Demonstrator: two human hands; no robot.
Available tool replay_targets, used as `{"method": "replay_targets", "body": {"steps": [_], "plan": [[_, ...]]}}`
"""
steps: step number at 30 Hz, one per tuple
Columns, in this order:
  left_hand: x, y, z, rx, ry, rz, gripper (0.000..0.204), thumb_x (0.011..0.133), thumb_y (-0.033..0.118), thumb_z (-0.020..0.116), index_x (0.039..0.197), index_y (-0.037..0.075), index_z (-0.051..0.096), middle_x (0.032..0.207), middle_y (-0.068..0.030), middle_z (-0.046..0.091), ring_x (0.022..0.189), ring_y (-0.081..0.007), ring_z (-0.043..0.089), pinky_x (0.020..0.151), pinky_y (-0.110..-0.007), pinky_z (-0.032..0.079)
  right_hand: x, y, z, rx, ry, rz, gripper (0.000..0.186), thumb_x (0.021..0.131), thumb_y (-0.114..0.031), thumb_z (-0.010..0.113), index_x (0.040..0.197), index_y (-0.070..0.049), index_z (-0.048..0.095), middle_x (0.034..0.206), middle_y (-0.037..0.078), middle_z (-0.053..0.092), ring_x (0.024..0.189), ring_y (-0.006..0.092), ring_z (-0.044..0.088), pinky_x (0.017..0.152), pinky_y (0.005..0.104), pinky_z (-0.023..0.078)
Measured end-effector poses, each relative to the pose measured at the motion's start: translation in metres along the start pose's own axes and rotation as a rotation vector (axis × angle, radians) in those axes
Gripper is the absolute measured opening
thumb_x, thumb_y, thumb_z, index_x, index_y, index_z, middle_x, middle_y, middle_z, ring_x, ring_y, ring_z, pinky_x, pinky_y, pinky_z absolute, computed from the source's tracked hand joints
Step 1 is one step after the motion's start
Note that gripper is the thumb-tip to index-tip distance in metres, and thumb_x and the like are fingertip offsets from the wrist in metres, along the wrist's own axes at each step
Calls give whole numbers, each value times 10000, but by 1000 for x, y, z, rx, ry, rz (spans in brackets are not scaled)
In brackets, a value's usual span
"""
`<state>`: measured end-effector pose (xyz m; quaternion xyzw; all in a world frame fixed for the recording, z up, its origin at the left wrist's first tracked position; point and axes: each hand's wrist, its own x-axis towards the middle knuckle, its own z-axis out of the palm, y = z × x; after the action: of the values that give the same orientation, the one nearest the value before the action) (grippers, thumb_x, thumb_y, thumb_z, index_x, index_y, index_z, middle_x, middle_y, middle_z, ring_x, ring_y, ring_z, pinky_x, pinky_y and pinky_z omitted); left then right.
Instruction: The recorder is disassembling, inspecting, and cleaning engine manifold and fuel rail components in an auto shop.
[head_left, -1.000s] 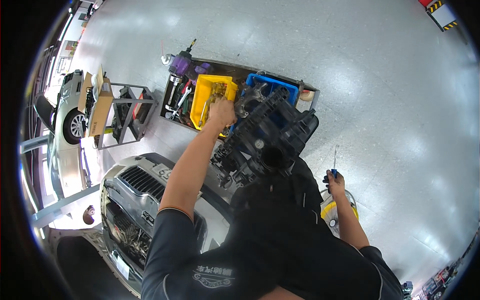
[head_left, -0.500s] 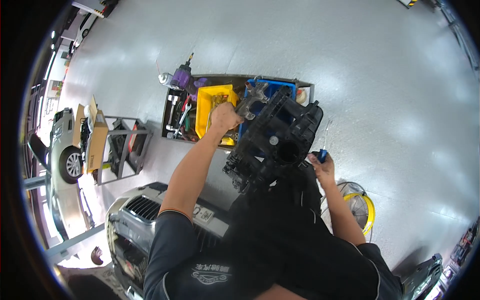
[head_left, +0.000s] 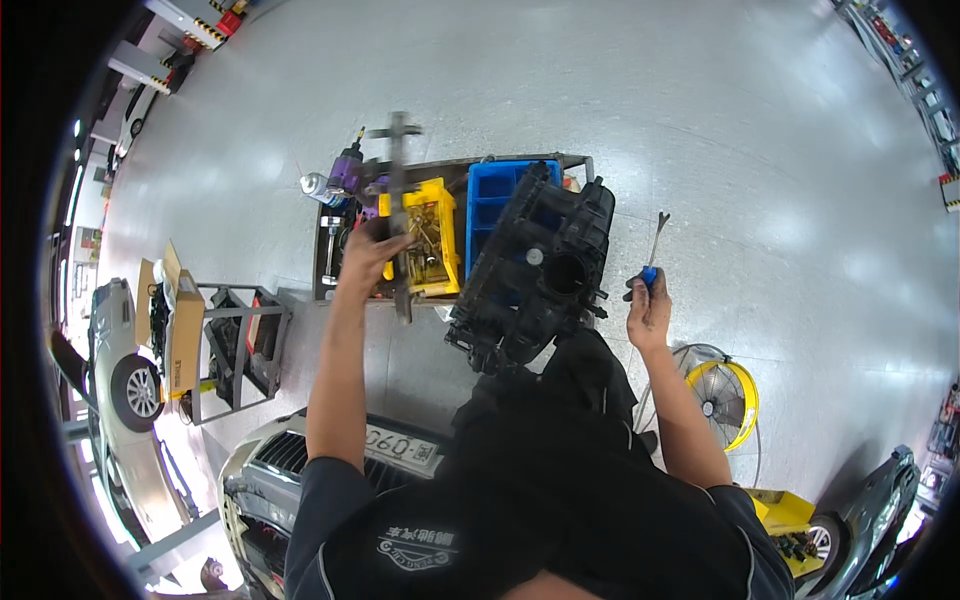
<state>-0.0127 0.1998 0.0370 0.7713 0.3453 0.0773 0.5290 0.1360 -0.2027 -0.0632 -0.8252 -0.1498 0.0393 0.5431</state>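
Note:
My left hand [head_left: 370,255] is closed around a long grey metal bar with side brackets [head_left: 398,190], smeared by motion. The bar stands roughly lengthwise over the left part of a yellow parts bin [head_left: 449,240] with small metal pieces inside. My right hand [head_left: 650,312] grips a screwdriver-like pry tool with a forked tip [head_left: 655,246], by its blue handle; the tip points away from me. Between my hands lies a black plastic intake manifold [head_left: 530,262] with a round opening. It covers part of a blue divided bin [head_left: 487,185], its near end by my lap.
The bins sit in a cart tray [head_left: 450,162]. A purple power driver [head_left: 346,172], a spray can [head_left: 316,186] and a ratchet [head_left: 330,250] are at its left. A yellow fan [head_left: 740,405] stands right; a car front [head_left: 270,470] is at lower left.
My left hand has carried the metal bar left, off the blue bin and over the yellow one. My right hand has moved up slightly, bringing the blue-handled tool clear of the manifold.

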Motion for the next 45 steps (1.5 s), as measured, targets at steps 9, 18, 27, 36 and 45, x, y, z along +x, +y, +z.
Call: {"method": "replay_targets", "body": {"steps": [9, 18, 27, 36, 45], "plan": [[-186, -30, -45, -849, 237, -13, 739, 800, 311, 782, 1338, -68, 446, 1090, -149, 630, 968, -314, 661, 894, -587, 536, 109, -107, 111, 655, -823, 688, 247, 919, -263, 591, 966, -21, 571, 760, 131, 665, 611, 241, 635, 556, 369, 514], [-267, -20, -21, -432, 749, -138, 241, 877, 165, 730, 1032, -8, 667, 898, -53, 690, 810, -148, 634, 748, -299, 504, 143, -50, 256, 98, -826, 673, 218, 953, -282, 462, 1088, -114, 496, 809, 112, 684, 626, 212, 632, 495, 366, 446], [-326, -120, -85, -227, 960, -252, 310, 748, 147, 781, 909, -40, 594, 768, -37, 611, 710, -119, 550, 665, -284, 477, 105, -93, 277, -812, -709, 89, 509, 853, -216, 559, 1291, 23, 460, 882, 214, 708, 691, 307, 713, 602, 383, 583], [-346, -159, -176, -17, 966, -323, 344, 663, 98, 761, 948, -9, 600, 822, -86, 653, 758, -148, 604, 738, -295, 497, 71, -135, 275, -1033, -491, -387, 385, 807, -228, 648, 1099, 15, 589, 1040, 220, 665, 983, 362, 652, 817, 445, 536], [-271, -177, -225, -78, 780, -356, 353, 621, 80, 753, 898, -39, 570, 778, -123, 643, 702, -184, 590, 687, -317, 502, -34, -216, 389, -277, -724, -617, 370, 796, -236, 700, 1099, -43, 613, 1005, 192, 648, 946, 369, 623, 853, 439, 491]]}}
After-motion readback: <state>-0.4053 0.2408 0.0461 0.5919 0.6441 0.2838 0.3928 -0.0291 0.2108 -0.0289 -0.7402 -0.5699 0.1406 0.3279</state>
